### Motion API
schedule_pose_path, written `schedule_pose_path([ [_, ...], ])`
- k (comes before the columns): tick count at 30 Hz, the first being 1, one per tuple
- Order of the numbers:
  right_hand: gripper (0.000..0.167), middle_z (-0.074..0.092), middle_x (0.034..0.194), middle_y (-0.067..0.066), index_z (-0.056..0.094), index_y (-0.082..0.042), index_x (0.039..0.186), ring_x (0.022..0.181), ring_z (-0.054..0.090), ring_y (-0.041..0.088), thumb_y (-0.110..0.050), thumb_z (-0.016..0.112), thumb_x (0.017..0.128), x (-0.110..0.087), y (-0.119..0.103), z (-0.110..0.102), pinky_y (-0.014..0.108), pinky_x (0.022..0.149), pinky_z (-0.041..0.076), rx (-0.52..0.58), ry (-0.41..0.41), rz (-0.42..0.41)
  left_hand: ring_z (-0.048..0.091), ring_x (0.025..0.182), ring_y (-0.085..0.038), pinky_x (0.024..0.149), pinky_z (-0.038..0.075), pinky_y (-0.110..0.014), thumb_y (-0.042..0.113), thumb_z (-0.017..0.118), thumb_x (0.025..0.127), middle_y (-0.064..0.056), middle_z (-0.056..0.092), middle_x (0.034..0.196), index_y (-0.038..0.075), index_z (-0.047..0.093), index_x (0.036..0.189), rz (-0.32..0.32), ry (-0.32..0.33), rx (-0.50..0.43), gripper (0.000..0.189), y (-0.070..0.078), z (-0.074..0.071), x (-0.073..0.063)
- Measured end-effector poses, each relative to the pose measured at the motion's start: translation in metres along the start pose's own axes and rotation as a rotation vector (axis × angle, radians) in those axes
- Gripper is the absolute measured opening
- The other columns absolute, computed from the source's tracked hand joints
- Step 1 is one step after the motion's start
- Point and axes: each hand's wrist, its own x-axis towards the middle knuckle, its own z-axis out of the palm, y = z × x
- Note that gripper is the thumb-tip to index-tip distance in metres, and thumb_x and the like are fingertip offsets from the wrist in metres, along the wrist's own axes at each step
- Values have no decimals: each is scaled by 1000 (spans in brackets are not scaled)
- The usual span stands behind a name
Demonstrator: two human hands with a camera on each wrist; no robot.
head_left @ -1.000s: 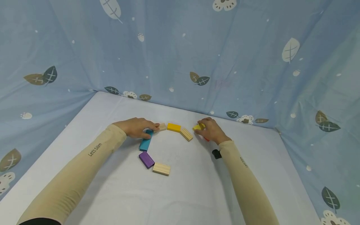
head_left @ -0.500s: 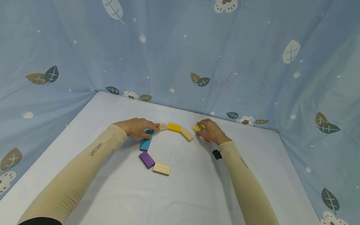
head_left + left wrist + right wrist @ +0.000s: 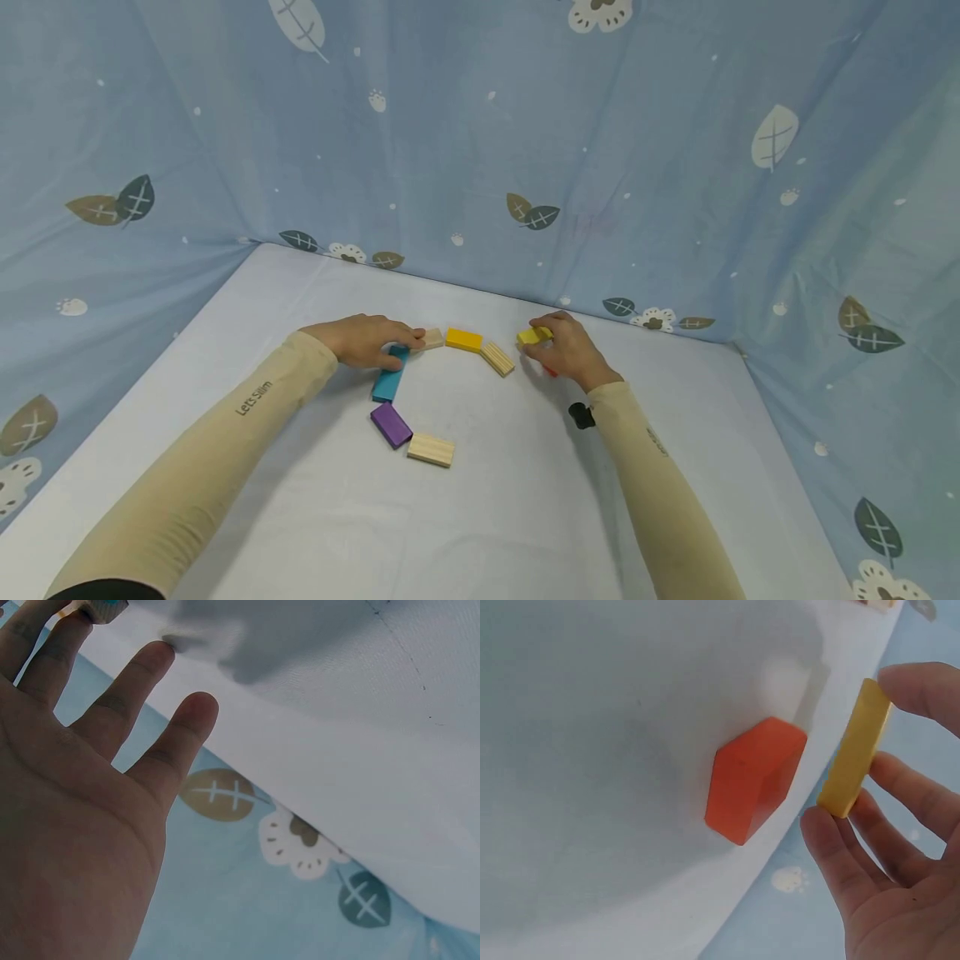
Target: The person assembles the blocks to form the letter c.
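My left hand (image 3: 363, 340) reaches over the left side of a curved row of flat wooden blocks. Its thumb touches the end of a blue block (image 3: 387, 385), and its fingertips rest at a plain wood block (image 3: 431, 339). In the left wrist view the fingers (image 3: 154, 664) spread loosely, with a block (image 3: 105, 609) at the top edge. My right hand (image 3: 572, 348) pinches a yellow block (image 3: 855, 754) between thumb and fingertips, raised above the white surface. Below it a red-orange block (image 3: 754, 784) lies on the surface, mostly hidden in the head view.
An orange-yellow block (image 3: 464, 340) and a striped wood block (image 3: 497, 359) carry the row rightward. A purple block (image 3: 391, 426) and another plain block (image 3: 431, 450) continue it at the front. Blue leaf-print cloth (image 3: 450, 167) hangs behind the white tabletop (image 3: 525, 517).
My right hand has moved slightly right, and the yellow block in it has turned a little. The left hand and the blocks in the row stay where they were.
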Motion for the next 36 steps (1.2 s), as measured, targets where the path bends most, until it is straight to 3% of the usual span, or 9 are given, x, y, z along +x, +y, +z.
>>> schedule_pose_path([
  [5,54,52,140,17,63,-5,136,115,58,32,-31,76,91,-12,-5,-1,45,95,54,51,50,-39,36,144,-41,117,28,-60,22,64,101,-3,37,161,15,53,149,13,-4,-12,51,-1,0,-1],
  [10,51,55,135,16,65,-2,132,110,59,30,-26,78,89,-25,-7,0,44,92,56,58,123,-140,37,143,-42,116,28,-61,21,65,100,-6,38,161,15,53,149,19,-1,-6,51,-1,-1,-1],
  [21,49,57,133,13,67,-4,129,118,57,28,-27,80,88,-61,-21,-4,43,98,54,38,215,-304,36,144,-41,117,28,-60,22,65,100,-6,38,161,15,53,149,12,-3,-6,51,-2,-1,0],
  [29,48,56,133,10,68,-8,128,105,62,27,-26,82,87,-82,-25,2,42,86,58,61,217,-321,35,145,-41,117,27,-60,22,65,100,-4,37,161,14,53,149,9,2,3,51,0,-4,1],
  [36,46,58,128,7,69,-6,124,112,59,18,-24,83,85,-94,-30,17,34,92,55,58,207,-384,35,145,-41,117,26,-60,22,64,100,-6,38,161,13,52,149,2,-6,-5,51,1,-2,-1],
])
